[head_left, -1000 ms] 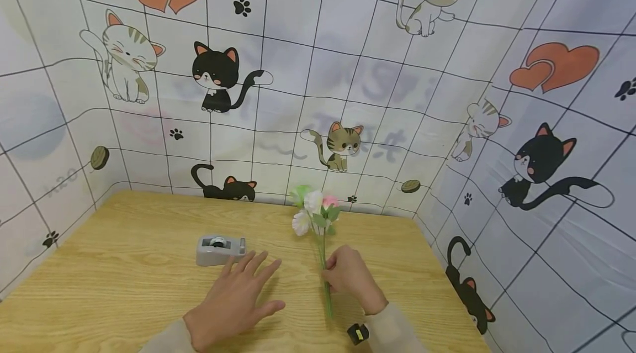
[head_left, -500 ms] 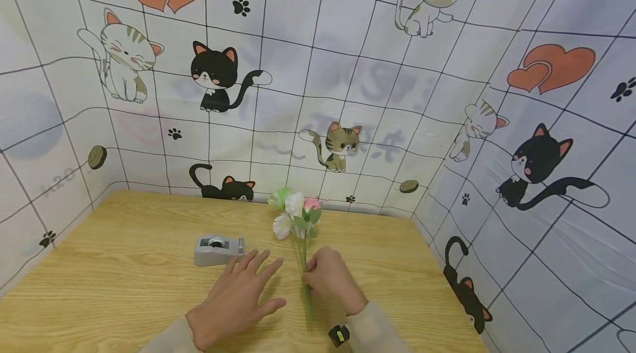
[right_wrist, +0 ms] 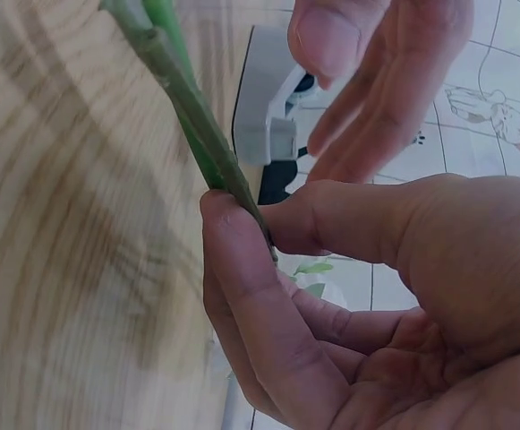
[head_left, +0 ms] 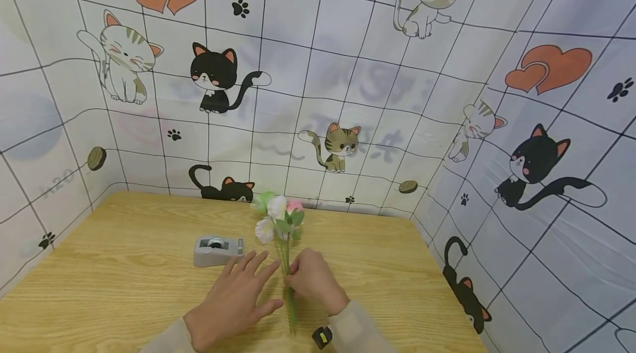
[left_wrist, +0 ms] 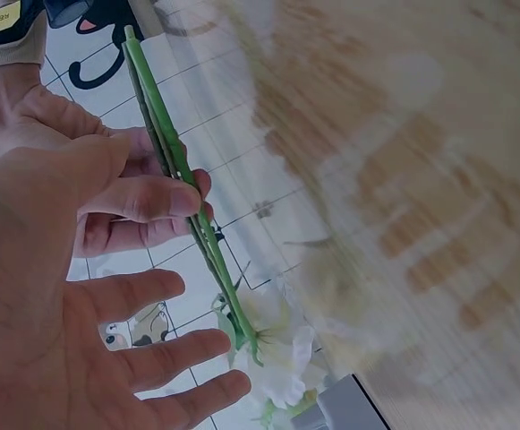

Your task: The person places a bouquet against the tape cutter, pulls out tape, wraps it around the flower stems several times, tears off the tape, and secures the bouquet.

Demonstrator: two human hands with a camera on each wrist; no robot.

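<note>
A small bunch of artificial flowers (head_left: 277, 208) in white, pink and pale green stands tilted over the table, its green stems (head_left: 290, 298) pointing toward me. My right hand (head_left: 314, 278) pinches the stems between thumb and fingers; the right wrist view shows the stems (right_wrist: 192, 107) in that pinch. Beside them on the left, my left hand (head_left: 236, 295) is spread with straight fingers and holds nothing. In the left wrist view its fingers (left_wrist: 183, 358) lie near the stems. A grey tape dispenser (head_left: 216, 251) sits just beyond the left fingertips.
The wooden table (head_left: 124, 270) spreads under both hands. A white curtain (head_left: 298, 66) printed with cats and grid lines hangs behind the table and along its sides. A dark wrist device (head_left: 322, 336) sits at the right sleeve.
My right hand has moved left with the flowers, bringing the stems close to the left hand. The left hand and the tape dispenser have stayed about where they were.
</note>
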